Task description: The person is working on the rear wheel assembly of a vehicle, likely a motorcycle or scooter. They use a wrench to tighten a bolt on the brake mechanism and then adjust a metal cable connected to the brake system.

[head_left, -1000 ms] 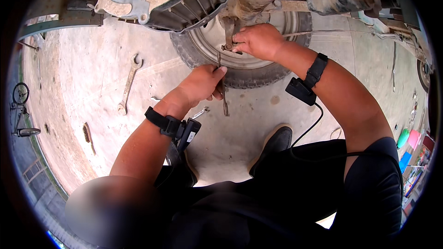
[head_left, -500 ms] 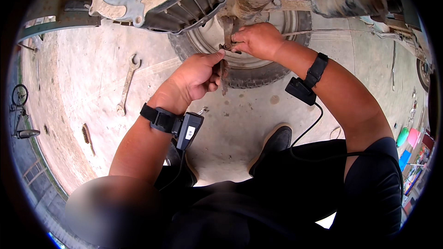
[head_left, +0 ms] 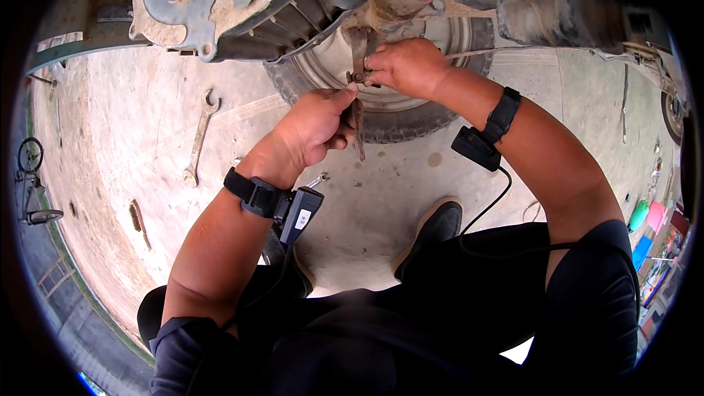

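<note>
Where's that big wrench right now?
In the head view, the big wrench lies on the floor at left, between the person's left hand and the brush farther left.

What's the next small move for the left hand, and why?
Perhaps ease the slim rusty metal tool in the left hand toward the small dark round fitting on the brown metal bracket: the tool's upper end is beside it, contact unclear, and the right hand is at the bracket's lower end.

A big wrench [head_left: 199, 139] and a brush [head_left: 136, 218] lie on the floor [head_left: 117, 154].
</note>
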Tool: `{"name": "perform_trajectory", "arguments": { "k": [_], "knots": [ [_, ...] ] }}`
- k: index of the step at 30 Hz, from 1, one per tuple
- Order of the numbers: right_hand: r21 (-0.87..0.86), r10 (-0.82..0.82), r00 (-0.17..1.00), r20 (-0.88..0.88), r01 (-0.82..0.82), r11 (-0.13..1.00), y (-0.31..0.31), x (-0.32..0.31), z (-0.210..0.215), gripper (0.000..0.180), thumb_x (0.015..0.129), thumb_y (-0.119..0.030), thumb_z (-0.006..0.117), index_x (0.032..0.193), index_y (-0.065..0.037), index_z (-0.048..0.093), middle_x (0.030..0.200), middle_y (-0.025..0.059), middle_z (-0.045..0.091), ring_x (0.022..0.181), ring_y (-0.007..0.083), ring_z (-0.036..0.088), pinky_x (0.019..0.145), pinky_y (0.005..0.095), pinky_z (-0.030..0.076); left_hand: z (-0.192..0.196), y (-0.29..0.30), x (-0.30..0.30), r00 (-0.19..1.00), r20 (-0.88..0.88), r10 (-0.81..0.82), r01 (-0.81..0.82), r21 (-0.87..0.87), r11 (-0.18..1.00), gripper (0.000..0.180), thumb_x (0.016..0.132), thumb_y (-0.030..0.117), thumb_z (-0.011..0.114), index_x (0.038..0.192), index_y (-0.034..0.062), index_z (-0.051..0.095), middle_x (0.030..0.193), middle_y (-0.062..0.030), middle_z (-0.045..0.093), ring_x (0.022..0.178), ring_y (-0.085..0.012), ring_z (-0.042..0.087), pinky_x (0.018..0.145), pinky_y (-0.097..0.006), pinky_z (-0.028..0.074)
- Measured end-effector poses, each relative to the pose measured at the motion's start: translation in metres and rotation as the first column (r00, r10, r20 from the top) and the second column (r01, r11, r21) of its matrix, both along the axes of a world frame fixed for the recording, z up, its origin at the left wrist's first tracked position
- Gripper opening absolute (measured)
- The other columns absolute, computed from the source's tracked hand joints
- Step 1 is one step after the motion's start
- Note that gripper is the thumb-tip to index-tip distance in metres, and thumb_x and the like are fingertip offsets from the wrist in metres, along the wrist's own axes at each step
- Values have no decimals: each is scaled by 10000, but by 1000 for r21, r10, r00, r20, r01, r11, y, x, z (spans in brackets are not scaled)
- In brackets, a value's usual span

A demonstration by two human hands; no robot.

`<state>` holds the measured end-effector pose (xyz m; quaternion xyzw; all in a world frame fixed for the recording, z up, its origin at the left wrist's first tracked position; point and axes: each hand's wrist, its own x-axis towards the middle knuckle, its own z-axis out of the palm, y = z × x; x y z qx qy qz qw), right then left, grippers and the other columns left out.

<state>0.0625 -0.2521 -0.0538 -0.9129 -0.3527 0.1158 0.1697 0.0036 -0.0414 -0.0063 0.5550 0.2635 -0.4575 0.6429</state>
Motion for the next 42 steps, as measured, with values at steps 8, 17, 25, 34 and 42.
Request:
{"name": "perform_trajectory", "arguments": {
  "k": [8, 17, 25, 34, 42],
  "knots": [
    [-26, 6, 1000, -11, -6, 1000, 2, 0, 2, 345, 858, -460, 629, 1052, -182, 692, 938, 21, 662, 848, 279, 656, 702, 414, 523, -50, -14, -35, 431, 474, -768, 70, 831, 552, 339, 990, 288, 487, 914, -38, 541, 763, -235, 632, 675, -317, 666, 629, -434, 509],
    [-39, 3, 1000, -7, -3, 999, 0, 0, 3, 357, 860, -468, 625, 1058, -178, 689, 961, 25, 668, 854, 287, 658, 707, 426, 522, -4, 4, -17, 869, 168, -466, 397, 327, 858, 344, 1004, 322, 497, 911, 0, 574, 731, -94, 645, 585, -170, 643, 500, -292, 449],
    [4, 9, 1000, 14, -9, 1000, 0, 0, 0, 348, 855, -452, 641, 1060, -175, 686, 963, 31, 674, 847, 296, 660, 701, 431, 524, 6, 7, -3, 999, -7, -38, 37, -53, 998, 345, 1003, 351, 522, 884, 35, 593, 704, -63, 613, 513, -150, 546, 437, -263, 390],
    [4, 12, 1000, -24, -12, 1000, 1, 0, 4, 311, 852, -445, 644, 1018, -184, 681, 914, 30, 659, 835, 294, 656, 694, 431, 523, -3, 8, 5, 987, -100, 127, -136, -86, 987, 332, 977, 328, 579, 865, 16, 590, 709, -90, 607, 514, -146, 504, 416, -265, 390],
    [-12, 5, 1000, -9, -5, 1000, -1, 0, 2, 337, 849, -434, 656, 1048, -164, 684, 923, 27, 662, 833, 289, 659, 688, 422, 527, 3, -2, -1, 994, 53, -96, 93, 59, 994, 335, 995, 347, 535, 890, 33, 588, 712, -62, 618, 542, -137, 552, 452, -266, 409]
  ]
}}
